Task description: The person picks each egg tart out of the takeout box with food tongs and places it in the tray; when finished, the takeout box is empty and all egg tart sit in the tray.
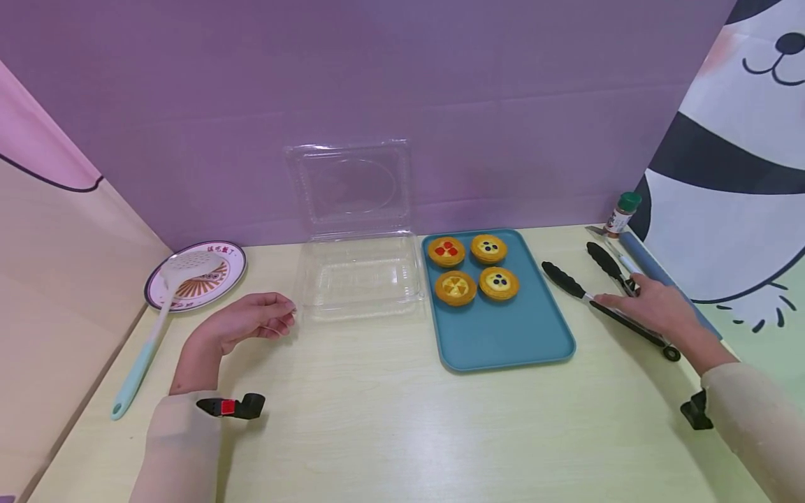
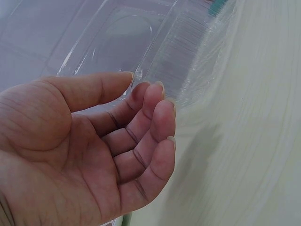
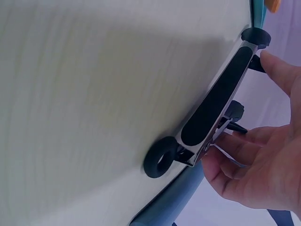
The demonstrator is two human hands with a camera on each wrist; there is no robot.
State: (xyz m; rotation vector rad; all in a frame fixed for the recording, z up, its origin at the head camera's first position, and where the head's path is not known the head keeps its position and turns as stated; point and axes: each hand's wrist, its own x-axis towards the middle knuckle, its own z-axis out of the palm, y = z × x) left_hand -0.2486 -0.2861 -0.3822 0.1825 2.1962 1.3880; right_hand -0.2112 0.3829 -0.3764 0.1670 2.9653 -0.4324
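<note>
On the right, my right hand (image 1: 660,307) holds a pair of black-and-metal tongs (image 1: 622,320), thumb on one side and curled fingers on the other. The tongs' arms are spread, and a black ring (image 3: 160,157) shows at their near end. My left hand (image 1: 248,321) is loosely curled with nothing visible in it, beside the left edge of a clear plastic container (image 1: 361,307). Its lid (image 1: 352,185) stands raised against the back wall. In the left wrist view, thumb and fingertips lie close to the container, but whether they touch it I cannot tell.
A blue tray (image 1: 503,342) carries several small tarts (image 1: 499,283) with varied toppings. On the left, a slotted turner (image 1: 141,363) leans over a patterned plate (image 1: 229,269). A green-capped jar (image 1: 622,213) and a blue roll-like object (image 1: 654,260) are at the right edge.
</note>
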